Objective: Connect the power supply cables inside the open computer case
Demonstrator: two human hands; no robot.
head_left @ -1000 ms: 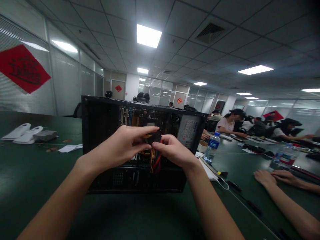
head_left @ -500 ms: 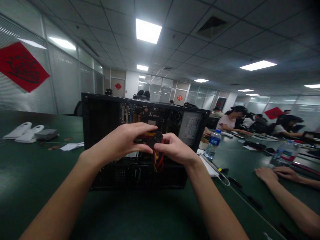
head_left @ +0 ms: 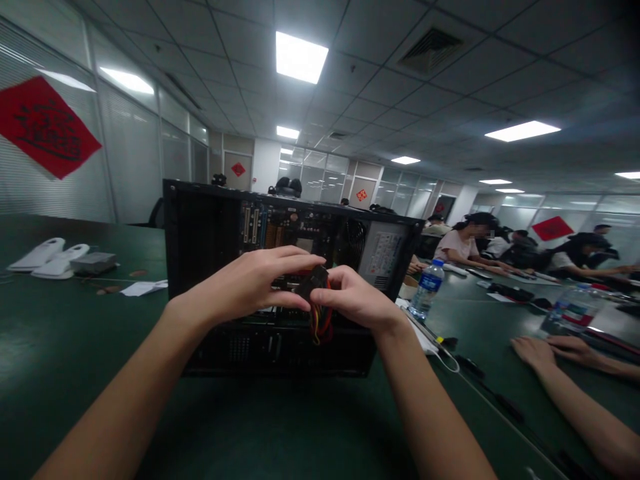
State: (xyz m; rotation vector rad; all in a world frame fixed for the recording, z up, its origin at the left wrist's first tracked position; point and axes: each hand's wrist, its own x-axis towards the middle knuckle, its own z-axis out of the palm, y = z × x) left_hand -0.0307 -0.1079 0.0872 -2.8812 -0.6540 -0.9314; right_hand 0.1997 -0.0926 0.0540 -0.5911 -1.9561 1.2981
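An open black computer case stands on the table in front of me, its motherboard and power supply showing. Before it, both hands meet at a black power connector. Between the thumb and fingertips of my left hand lies the connector's left end. My right hand pinches its other end, thumb in front. Red, yellow and black wires hang in a bundle below the right fingers. My hands cover part of the motherboard.
To the right stand a water bottle and, farther off, another bottle. A person's hands rest on the table beside dark cables. White shoe-shaped objects, a grey box and paper lie left.
Both hands stay around the connector, which has turned slightly and shifted a little to the right. The view has tilted marginally.
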